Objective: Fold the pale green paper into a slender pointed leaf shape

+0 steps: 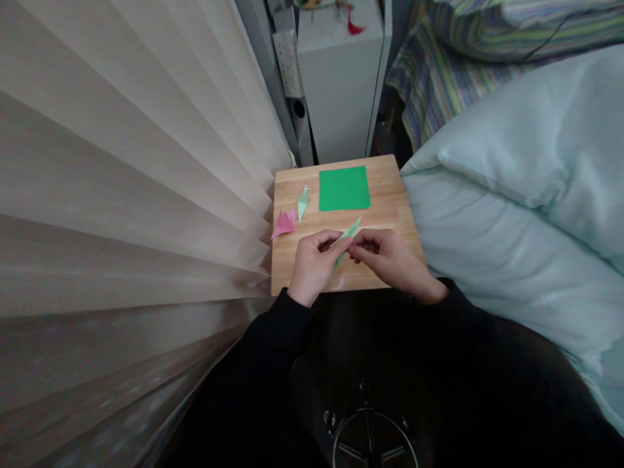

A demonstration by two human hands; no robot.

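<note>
Between my two hands is a narrow piece of folded pale green paper (353, 228), tilted with its pointed end up and to the right. My left hand (316, 260) pinches it, thumb lying over the paper. The closed fingers of my right hand (385, 255) meet the paper's right edge, thumb and forefinger pressed together on it. Beyond them lies a stack of bright green square paper (344, 188). To its left sit a pale green origami figure (303, 203) and a pink origami figure (285, 223).
The small wooden table (390, 188) stands between a pleated curtain (146, 195) on the left and a bed with a pale blue quilt (487, 208) on the right. Behind it is a white cabinet (338, 91) with a red tassel (354, 26) on top.
</note>
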